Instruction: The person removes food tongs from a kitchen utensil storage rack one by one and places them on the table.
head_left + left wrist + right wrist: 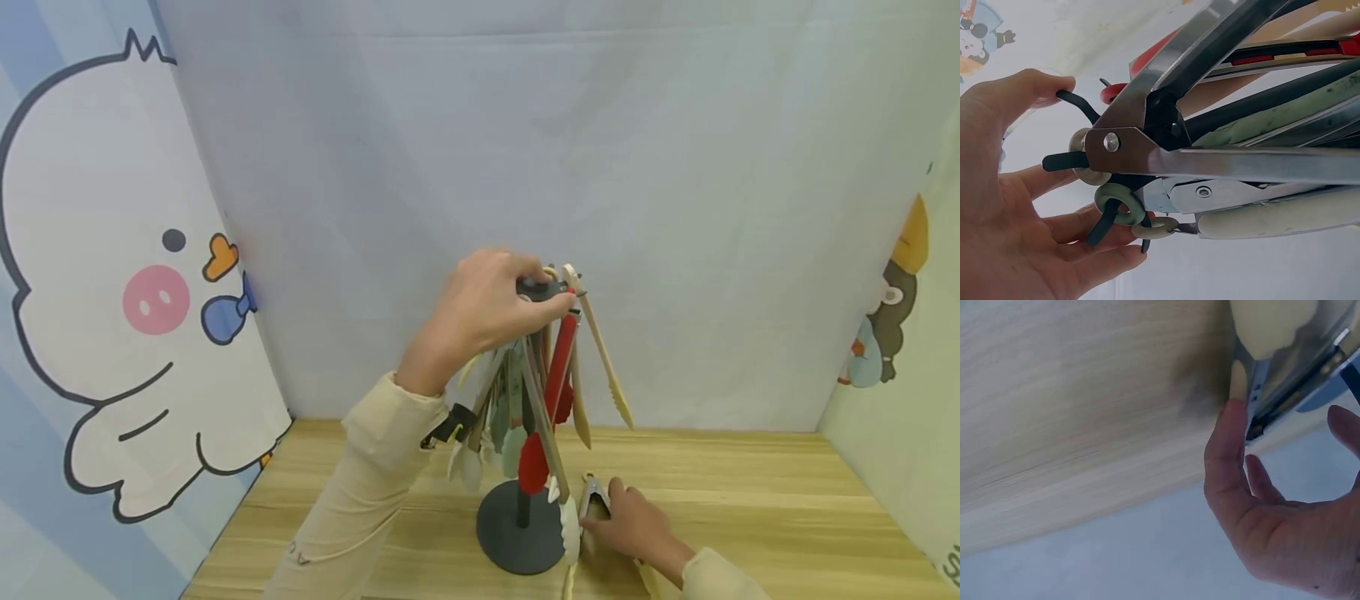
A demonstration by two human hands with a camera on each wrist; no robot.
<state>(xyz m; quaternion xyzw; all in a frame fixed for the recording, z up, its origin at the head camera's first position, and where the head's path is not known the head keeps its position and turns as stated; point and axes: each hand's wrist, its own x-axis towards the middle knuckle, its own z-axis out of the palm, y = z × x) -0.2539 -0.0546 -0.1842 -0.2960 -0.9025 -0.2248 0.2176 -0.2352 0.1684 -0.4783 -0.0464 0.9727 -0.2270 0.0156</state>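
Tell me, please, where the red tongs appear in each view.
Head: red tongs hang just right of centre, mostly below the left hand.
Left wrist: red tongs at upper right.
Right wrist: not in it.
Shared landmark: the left hand, in the first two only.

Head view evenly bright; 2 wrist views dimmer

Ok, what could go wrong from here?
The stand could tilt if the left hand pushes unevenly at its top. Loops hang on open-ended hooks, so a jolt might shake one off. The right hand appears close beside the hanging white-tipped tongs and may bump them.
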